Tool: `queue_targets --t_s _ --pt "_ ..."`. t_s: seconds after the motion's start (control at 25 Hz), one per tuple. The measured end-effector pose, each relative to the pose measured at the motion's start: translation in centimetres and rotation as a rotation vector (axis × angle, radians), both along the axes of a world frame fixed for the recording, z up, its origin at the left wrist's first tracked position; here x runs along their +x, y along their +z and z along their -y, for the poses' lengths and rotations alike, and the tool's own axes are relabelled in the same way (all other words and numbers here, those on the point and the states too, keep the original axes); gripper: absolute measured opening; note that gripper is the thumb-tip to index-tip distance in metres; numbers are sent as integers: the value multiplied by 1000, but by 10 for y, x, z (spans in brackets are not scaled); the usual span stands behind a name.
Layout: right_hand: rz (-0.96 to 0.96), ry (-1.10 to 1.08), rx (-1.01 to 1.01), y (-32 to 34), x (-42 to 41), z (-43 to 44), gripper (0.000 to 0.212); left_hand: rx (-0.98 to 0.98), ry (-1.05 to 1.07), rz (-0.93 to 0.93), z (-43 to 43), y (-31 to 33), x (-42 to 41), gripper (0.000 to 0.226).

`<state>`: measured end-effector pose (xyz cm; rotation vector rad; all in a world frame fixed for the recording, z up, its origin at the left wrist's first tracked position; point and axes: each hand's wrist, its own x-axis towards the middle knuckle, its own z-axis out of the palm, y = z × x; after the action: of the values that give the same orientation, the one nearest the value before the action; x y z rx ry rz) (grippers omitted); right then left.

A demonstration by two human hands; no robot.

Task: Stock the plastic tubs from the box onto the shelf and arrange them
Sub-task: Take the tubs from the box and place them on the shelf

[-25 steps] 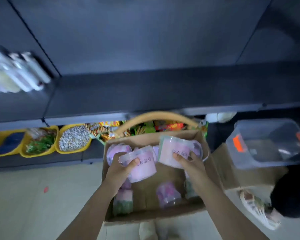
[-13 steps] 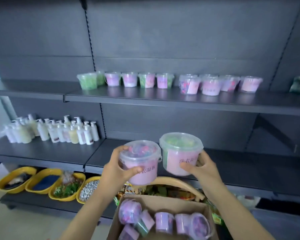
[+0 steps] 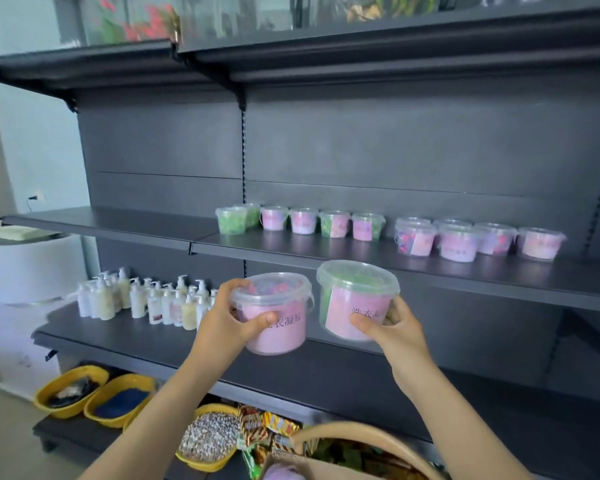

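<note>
Pink tub left — green-topped tub right

Looked like a small shop, no question. Had dark metal shelving with slotted uprights and brackets, same-looking lidded tubs lined up in a row facing out on the middle level, and a cluster of pump bottles grouped one level down. Also had yellow trays of loose bulk stuff and bright wrapped snacks sitting along the bottom, laid out like stock for sale.
</note>
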<state>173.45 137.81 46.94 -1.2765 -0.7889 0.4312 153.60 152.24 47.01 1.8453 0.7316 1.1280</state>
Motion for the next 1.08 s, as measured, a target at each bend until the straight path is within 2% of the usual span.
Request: queue_targets --t_s 0.08,0.24,0.48,0.56,0.68,0.76,0.92,1.08 --pt "16 -11 4 6 -2 -28 56 2 2 13 -26 4 0 60" --pt "61 -29 0 17 4 -106 62 8 10 17 -101 15 4 67" --pt "120 -123 -1 33 22 -287 57 43 15 -12 -278 44 9 70" --pt "129 -160 -40 37 31 -342 65 40 22 -3 -331 53 12 80" --pt "109 -213 -91 38 49 -417 84 27 20 22 -400 61 22 66" --pt "116 -241 -112 38 60 -455 86 31 34 22 -434 59 31 57" --pt "150 -288 -186 28 83 -513 79 4 2 63 -483 44 46 67" --pt "226 -331 -337 19 102 -549 79 -11 -32 42 -509 35 60 63"
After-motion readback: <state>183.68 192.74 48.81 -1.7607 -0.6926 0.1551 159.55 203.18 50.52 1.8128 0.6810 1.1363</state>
